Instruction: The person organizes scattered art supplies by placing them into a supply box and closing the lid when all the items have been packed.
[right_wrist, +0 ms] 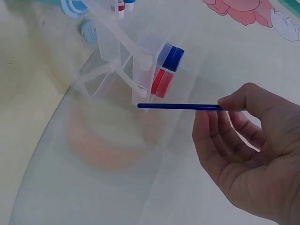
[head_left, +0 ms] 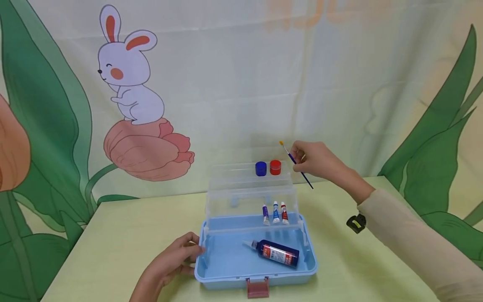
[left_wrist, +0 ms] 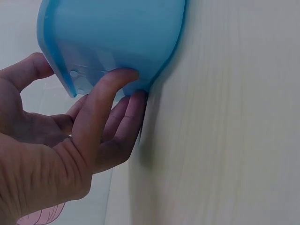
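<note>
A light-blue plastic storage box (head_left: 222,256) stands open on the table, its clear fold-out trays (head_left: 219,197) raised at the back. My left hand (head_left: 174,256) holds the box's left end, with the thumb (left_wrist: 105,93) against the outer wall. Above and right of the trays, my right hand (head_left: 316,158) pinches a thin blue-handled paintbrush (head_left: 306,178) between thumb and fingers. Its orange bristles point up and to the left in the head view. Inside the box lies a dark-blue bottle (head_left: 278,252) with a pointed nozzle.
The middle tray carries a purple paint tube (head_left: 266,215), a blue tube (head_left: 276,213) and a red tube (head_left: 284,214). On the top tray sit a blue paint pot (head_left: 260,169) and a red pot (head_left: 275,167). A printed curtain (head_left: 234,84) hangs behind the table (head_left: 113,243).
</note>
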A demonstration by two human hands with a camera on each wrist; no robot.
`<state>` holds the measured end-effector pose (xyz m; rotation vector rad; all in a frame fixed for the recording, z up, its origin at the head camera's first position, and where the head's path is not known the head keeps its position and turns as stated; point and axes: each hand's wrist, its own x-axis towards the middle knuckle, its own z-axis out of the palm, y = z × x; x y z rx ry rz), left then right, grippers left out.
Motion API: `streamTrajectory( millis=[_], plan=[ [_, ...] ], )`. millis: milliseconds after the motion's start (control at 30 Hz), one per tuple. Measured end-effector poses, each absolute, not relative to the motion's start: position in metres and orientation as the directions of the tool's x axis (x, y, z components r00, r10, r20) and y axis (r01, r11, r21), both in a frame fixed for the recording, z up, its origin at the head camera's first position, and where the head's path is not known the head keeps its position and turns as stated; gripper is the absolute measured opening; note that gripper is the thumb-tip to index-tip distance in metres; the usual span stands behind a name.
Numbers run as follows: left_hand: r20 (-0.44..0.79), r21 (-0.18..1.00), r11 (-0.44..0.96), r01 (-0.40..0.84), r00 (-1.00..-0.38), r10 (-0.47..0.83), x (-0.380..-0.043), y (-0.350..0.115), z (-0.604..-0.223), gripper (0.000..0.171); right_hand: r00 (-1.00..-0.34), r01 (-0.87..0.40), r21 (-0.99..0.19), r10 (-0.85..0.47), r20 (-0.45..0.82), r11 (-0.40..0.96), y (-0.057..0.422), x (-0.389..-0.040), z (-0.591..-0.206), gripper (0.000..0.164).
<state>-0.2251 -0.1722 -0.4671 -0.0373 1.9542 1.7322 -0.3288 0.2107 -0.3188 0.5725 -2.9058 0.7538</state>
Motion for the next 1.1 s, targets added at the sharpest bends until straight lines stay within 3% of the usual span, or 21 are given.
streamTrajectory(
  millis=[300, 700, 1100],
  plan=[
    [-0.394, 0.918, 0.183, -0.351, -0.861, 0.322, -0.225, -0.175, -0.468, 0.035, -0.868, -0.496, -0.364, -0.448, 0.212, 0.788, 0.191, -0.338, -0.306, 0.016],
    [-0.381, 0.925, 0.155, -0.348, -0.857, 0.346, -0.225, -0.176, -0.470, 0.036, -0.795, -0.606, -0.268, -0.586, 0.159, 0.749, 0.155, -0.353, -0.291, 0.018],
    [-0.387, 0.922, 0.150, -0.357, -0.857, 0.341, -0.227, -0.178, -0.475, 0.035, -0.778, -0.628, -0.175, -0.616, 0.124, 0.758, 0.129, -0.364, -0.290, 0.020]
  ],
)
